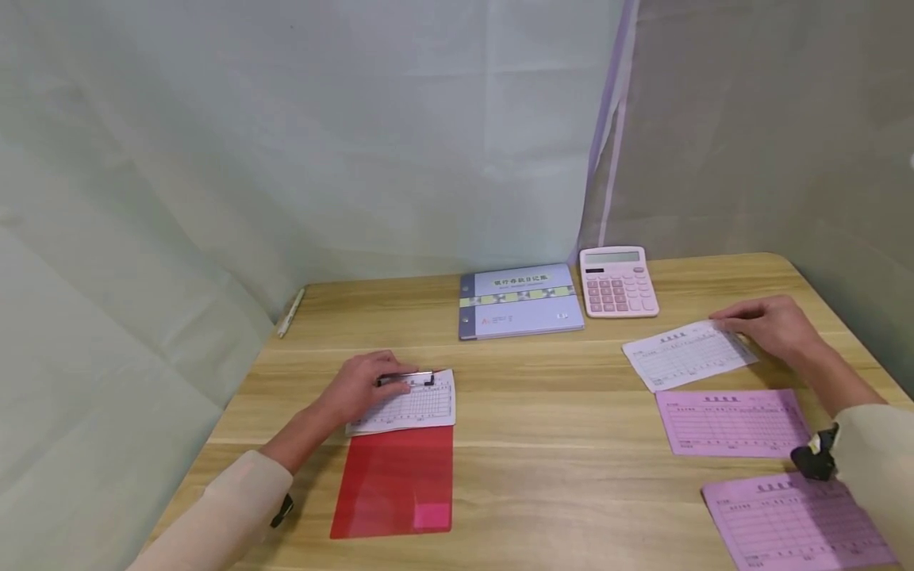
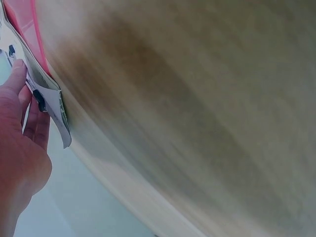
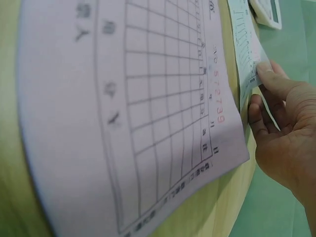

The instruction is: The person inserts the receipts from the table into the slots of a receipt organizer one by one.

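My left hand [image 1: 366, 385] pinches the metal clip [image 1: 407, 378] of a small red clipboard [image 1: 402, 480]. In the left wrist view, the thumb presses on the clip side and the other fingers lie behind it. White printed slips [image 1: 417, 408] lie under the clip, their edges slightly curled. My right hand [image 1: 774, 327] pinches the upper right corner of a white form slip [image 1: 685, 353] between thumb and fingers. Just below that slip lies a pink form slip [image 1: 731, 423], and nearer still a second pink slip [image 1: 800, 523], partly hidden by the right sleeve.
A bluish ledger book [image 1: 524, 303] lies at the back of the wooden table [image 1: 550, 452], beside a pink calculator [image 1: 620, 285]. A pen [image 1: 290, 313] rests near the far left corner. Pale curtains [image 1: 357, 143] hang behind the table.
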The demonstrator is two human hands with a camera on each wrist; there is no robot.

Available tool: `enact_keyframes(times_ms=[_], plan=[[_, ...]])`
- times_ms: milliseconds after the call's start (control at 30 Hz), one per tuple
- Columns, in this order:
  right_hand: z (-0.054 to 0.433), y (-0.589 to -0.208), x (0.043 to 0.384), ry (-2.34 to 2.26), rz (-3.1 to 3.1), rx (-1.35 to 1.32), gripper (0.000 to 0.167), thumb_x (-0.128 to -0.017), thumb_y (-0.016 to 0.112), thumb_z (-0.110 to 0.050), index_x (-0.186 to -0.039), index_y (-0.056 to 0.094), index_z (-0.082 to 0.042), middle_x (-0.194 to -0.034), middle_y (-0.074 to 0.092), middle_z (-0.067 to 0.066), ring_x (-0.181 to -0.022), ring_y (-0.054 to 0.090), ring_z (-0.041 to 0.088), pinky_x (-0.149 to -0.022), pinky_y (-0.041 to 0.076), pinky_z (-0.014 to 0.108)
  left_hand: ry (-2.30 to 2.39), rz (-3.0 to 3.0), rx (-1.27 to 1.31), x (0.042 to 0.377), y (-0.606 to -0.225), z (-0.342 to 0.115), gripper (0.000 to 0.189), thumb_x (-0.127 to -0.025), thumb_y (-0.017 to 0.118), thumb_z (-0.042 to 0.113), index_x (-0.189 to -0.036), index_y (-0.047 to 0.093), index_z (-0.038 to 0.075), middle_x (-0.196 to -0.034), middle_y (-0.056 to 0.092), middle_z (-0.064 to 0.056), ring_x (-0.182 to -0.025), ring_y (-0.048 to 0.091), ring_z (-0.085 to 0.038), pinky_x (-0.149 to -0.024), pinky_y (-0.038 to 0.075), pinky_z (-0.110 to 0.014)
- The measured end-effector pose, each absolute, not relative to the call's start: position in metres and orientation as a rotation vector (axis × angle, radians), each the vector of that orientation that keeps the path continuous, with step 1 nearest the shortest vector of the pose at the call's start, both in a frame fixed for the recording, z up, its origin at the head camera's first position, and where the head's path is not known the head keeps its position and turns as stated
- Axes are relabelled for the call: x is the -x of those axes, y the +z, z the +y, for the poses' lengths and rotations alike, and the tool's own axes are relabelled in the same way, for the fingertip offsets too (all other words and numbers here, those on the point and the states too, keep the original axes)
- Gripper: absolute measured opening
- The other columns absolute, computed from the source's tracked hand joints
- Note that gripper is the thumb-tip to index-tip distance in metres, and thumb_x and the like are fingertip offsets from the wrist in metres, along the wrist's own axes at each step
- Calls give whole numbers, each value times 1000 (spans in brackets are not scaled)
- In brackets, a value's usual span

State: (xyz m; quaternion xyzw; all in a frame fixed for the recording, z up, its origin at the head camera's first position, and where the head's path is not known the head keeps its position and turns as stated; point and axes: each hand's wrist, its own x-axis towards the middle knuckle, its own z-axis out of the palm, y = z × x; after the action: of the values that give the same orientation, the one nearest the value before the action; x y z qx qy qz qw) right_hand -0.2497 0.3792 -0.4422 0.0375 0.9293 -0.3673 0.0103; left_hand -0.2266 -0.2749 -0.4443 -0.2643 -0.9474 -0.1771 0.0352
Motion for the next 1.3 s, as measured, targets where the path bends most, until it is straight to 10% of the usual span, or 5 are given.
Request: enact_keyframes(times_ms=[400,667,1300], plan=[[362,-416,250,-1152,2822,-32,48,-105,69,-41,-133,73,-3,-142,61,31,-125,56,44,-87,43,42,-542,-2936,796,226,-443,-276,33,-93,85,26,-126,81,22,-97,68,11,-81,56,-10,-72,47,-30],[321,-395,254,-1217,2816,215,31,-102,76,-24,-121,79,-1,-118,76,16,-91,67,11,-80,53,29,-540,-2922,807,226,-442,-276,36,-91,87,25,-127,81,21,-98,69,10,-82,57,-10,-73,47,-29],[174,-388,245,-1614,2366,493,20,-95,79,-3,-111,78,9,-92,78,14,-70,68,18,-68,61,38,-496,-2935,827,229,-442,-275,35,-92,86,28,-126,81,22,-98,69,9,-81,55,-9,-73,47,-30]])
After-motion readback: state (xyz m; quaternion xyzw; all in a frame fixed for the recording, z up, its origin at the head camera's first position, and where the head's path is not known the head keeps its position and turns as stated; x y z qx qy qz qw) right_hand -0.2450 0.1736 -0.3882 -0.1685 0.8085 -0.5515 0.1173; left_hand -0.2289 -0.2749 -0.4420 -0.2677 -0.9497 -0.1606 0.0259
